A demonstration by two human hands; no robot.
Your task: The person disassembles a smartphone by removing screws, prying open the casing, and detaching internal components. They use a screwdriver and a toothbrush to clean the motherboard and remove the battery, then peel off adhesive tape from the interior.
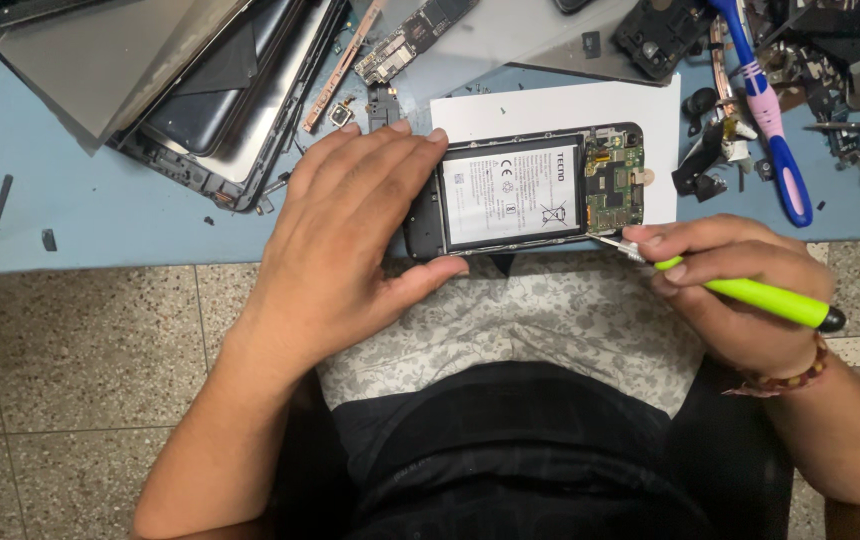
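Note:
An opened black phone (510, 195) lies on a white sheet (560, 105) at the blue table's front edge, its white battery and green circuit board exposed. My left hand (345, 235) grips the phone's left end, thumb under its lower edge. My right hand (735, 285) holds a bright green screwdriver (765, 298), its metal tip touching the phone's lower right edge near the circuit board.
A dismantled tablet frame (220, 110) and grey panels lie at the back left. A loose circuit board (405, 40) sits behind the phone. A pink-and-blue toothbrush (770, 120) and several black parts crowd the right. A patterned cloth (550, 320) covers my lap.

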